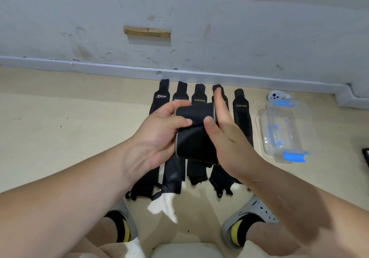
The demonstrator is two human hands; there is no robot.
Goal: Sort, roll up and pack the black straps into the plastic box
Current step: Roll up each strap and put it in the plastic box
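I hold a black strap with a grey edge (194, 129) above the floor, its top end rolled into a coil and the rest hanging down. My left hand (159, 135) grips the roll from the left, thumb on its front. My right hand (223, 131) holds the right side, fingers straight up along it and thumb pressing on the front. Several black straps (242, 117) lie side by side on the floor below, some marked XUEYING or XTEP. The clear plastic box (287, 131) with blue clips stands open to the right.
A white controller (276, 95) lies behind the box by the grey skirting. A dark object (366, 155) shows at the right edge. My feet in grey slippers (247, 217) stand near the straps' lower ends. A white scrap (163, 207) lies on the beige floor.
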